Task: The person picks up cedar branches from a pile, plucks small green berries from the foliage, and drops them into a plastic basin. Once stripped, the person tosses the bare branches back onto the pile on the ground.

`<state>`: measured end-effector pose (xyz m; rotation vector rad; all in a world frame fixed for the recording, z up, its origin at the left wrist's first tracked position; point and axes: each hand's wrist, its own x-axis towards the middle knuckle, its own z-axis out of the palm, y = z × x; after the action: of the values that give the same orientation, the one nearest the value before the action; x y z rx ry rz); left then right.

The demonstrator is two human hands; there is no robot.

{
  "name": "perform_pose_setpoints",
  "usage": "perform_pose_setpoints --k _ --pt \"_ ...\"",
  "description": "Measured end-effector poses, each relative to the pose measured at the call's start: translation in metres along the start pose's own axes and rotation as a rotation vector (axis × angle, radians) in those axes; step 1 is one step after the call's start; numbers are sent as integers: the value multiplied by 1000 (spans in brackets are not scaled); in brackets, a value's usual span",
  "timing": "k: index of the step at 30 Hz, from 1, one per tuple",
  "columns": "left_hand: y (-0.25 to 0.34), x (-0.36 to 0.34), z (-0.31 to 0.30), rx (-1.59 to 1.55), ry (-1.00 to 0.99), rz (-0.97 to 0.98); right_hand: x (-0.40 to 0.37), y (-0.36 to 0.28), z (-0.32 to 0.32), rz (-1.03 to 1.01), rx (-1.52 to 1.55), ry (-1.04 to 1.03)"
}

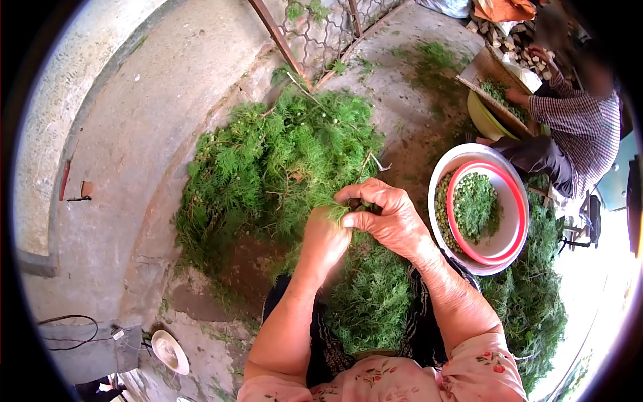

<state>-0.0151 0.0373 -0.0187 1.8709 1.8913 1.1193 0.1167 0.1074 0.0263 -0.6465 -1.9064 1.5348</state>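
My left hand (327,231) is closed around a feathery green sprig (339,212), which pokes out at the fingertips; part of this hand is blurred. Against it, my right hand (388,218) is curled, thumb and forefinger meeting at the sprig. Small dark green cones (367,205) show inside its fingers, partly hidden. A big heap of cut evergreen branches (281,154) lies on the ground in front of my hands. More loose green foliage (372,295) rests in my lap below them.
To the right stands a metal basin (439,167) with a red-rimmed basket (518,201) inside, holding green cones and leaf bits. A co-worker (576,127) sits beyond, hands at a woven tray (482,70). Branches (529,308) lie at right; a hat-like pale object (170,352) sits lower left.
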Motion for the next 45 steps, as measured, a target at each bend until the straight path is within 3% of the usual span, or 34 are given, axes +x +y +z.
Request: perform_pose_setpoints --k 2,5,8,11,12,16,21,23,27,28,31,33,35,37,38,40,43,45 --pt "11 5 -8 -95 -72 -114 1 3 1 -12 -40 2" --pt "0 -1 2 -389 -22 -154 -1 -7 -1 -7 -4 -65" --pt "8 -1 -5 -64 -13 -38 -1 1 4 -64 19 -4" --pt "15 3 -7 -62 -209 -296 -1 1 4 95 16 61" --pt "14 2 -7 -15 -202 -231 -1 5 6 104 53 140" --pt "11 4 -9 -117 -117 -11 -3 9 1 383 591 237" --pt "17 3 -6 -676 -60 -436 2 20 -22 409 1226 371" --pt "20 6 -7 -897 72 -625 7 34 -39 418 1264 521" --pt "27 14 -15 -1015 268 -829 1 54 -80 334 1257 845" --pt "25 14 -15 -1056 290 -816 -6 69 -97 280 1326 901" --pt "31 15 -18 -1164 295 -797 -20 77 -142 227 1454 1331" --pt "32 15 -15 -1205 355 -796 -37 78 -157 100 1150 1466" --pt "24 15 -13 -1219 304 -795 -52 65 -163 454 247 1375" --pt "27 15 -13 -1292 345 -813 -65 55 -165 736 -628 1089" --pt "25 14 -14 -1318 323 -785 -71 56 -169 732 -624 1052" --pt "17 10 -16 -1370 278 -733 -76 62 -174 462 -276 1202" --pt "12 10 -17 -1522 197 -629 -63 75 -186 131 727 1405" --pt "16 13 -18 -1540 213 -629 -51 68 -177 141 1193 1392"
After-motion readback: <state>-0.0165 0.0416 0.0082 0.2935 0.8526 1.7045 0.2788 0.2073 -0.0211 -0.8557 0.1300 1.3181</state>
